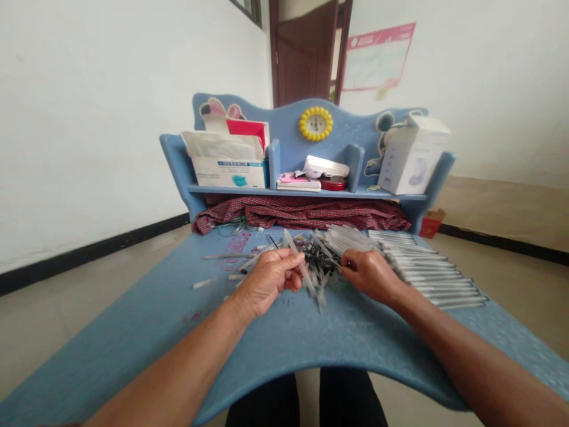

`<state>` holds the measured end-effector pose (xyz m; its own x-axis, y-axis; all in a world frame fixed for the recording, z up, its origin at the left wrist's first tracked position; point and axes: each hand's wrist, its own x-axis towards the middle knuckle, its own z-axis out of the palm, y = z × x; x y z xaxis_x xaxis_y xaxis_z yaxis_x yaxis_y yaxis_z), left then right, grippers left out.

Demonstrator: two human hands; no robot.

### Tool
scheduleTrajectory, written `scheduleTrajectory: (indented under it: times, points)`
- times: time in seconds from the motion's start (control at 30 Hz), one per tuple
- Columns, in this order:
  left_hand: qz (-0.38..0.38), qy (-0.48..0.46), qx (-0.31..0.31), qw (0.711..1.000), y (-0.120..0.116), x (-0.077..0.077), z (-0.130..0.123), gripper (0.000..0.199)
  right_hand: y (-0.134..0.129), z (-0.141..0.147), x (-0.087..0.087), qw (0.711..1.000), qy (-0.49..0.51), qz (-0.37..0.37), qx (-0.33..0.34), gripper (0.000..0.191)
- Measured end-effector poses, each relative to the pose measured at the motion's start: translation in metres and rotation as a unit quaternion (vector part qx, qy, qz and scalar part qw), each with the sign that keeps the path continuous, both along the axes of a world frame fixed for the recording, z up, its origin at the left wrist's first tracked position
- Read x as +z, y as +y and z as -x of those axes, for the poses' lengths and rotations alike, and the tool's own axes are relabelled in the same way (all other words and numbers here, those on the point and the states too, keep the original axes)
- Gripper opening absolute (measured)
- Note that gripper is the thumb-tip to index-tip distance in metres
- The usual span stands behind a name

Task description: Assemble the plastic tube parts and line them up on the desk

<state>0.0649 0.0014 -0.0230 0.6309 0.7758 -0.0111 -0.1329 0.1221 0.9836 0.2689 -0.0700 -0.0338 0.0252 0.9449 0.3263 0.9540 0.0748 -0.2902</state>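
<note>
My left hand (278, 276) pinches a translucent pen barrel (299, 261) between thumb and fingers, tilted over the middle of the blue desk (284, 338). To the right, the fingers of my right hand (367, 273) are closed on a thin dark pen part (326, 259) pointing left; blur hides its exact kind. Beneath and between both hands lies a loose heap of small black and clear pen parts (317, 276). Just beyond my right hand is a pile of clear pen barrels (347, 238). Beside it, a row of pens (438, 273) runs along the desk's right side.
Folded checked cloth (306, 212) lies under the desk's shelf (347, 194). On that shelf stand a mask box (231, 172), papers (299, 185), a red tin (333, 185) and a white carton (413, 157). A clear cap (204, 283) lies left of my left hand.
</note>
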Motion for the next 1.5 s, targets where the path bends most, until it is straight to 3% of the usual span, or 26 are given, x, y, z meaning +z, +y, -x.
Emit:
scheduleTrajectory:
  times: [0.13, 0.27, 0.63, 0.77, 0.9, 1.1, 1.3, 1.5]
  points:
    - [0.001, -0.001, 0.001, 1.000, 0.000, -0.001, 0.000, 0.019, 0.005, 0.007, -0.003, 0.988, -0.138, 0.038, -0.052, 0.021]
    - [0.001, -0.005, 0.006, 1.000, -0.001, -0.001, -0.001, 0.019, 0.009, 0.016, -0.003, 0.971, -0.214, 0.078, -0.067, 0.025]
    - [0.002, -0.013, 0.022, 1.000, 0.001, 0.000, 0.002, 0.020, 0.011, 0.018, -0.003, 0.968, -0.215, 0.083, -0.096, 0.026]
    - [0.021, -0.052, 0.079, 0.995, 0.007, 0.003, 0.005, 0.017, 0.005, 0.015, 0.001, 0.984, -0.141, 0.036, -0.102, 0.025]
    - [0.060, -0.122, 0.155, 0.978, 0.017, 0.006, 0.011, 0.013, -0.001, 0.011, 0.002, 0.998, 0.046, -0.020, -0.035, 0.020]
    - [0.089, -0.180, 0.241, 0.950, 0.031, 0.008, 0.021, 0.011, -0.010, 0.012, -0.002, 0.962, 0.262, 0.038, 0.070, 0.016]
    - [0.079, -0.196, 0.272, 0.939, 0.036, 0.008, 0.026, 0.011, -0.015, 0.019, -0.004, 0.952, 0.284, 0.061, 0.100, 0.013]
    - [0.070, -0.185, 0.263, 0.944, 0.035, 0.007, 0.024, 0.014, -0.014, 0.020, -0.004, 0.958, 0.262, 0.063, 0.102, 0.014]
